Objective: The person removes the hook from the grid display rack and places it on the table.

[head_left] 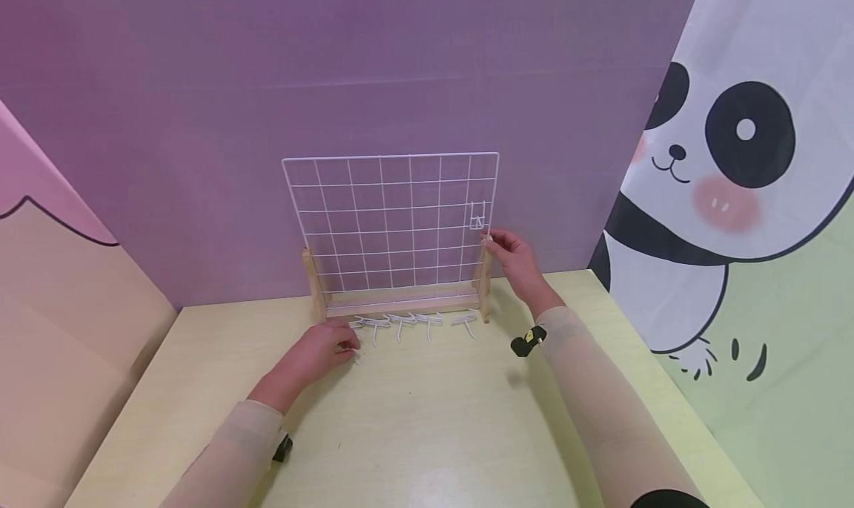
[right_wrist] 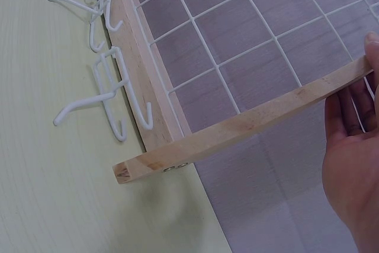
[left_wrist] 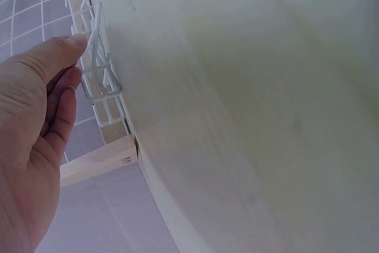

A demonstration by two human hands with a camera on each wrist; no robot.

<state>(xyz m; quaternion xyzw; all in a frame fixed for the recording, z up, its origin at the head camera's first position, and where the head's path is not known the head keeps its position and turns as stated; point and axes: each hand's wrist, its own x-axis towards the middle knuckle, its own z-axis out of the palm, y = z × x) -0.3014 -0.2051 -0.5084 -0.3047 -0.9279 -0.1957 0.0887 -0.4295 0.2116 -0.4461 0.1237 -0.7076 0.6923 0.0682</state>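
A white wire grid panel [head_left: 390, 156] stands in a wooden base with a right upright [head_left: 485, 293]. My right hand [head_left: 517, 259] grips the top of that upright at the grid's edge, thumb in front and fingers behind. Low at the grid's left, my left hand [head_left: 325, 348] pinches the prong of a white wire hook [left_wrist: 95, 31] between thumb and fingers. This hook is at the left end of a row of similar hooks [head_left: 400, 319] lying along the foot of the base. One hook [head_left: 477, 224] hangs on the grid near its right edge.
The light wooden table [head_left: 427, 426] spreads in front of the rack. A purple backdrop [head_left: 400, 63] rises close behind it. To the right is a printed panda panel [head_left: 734, 285], and a pink and peach panel [head_left: 60, 308] borders the left.
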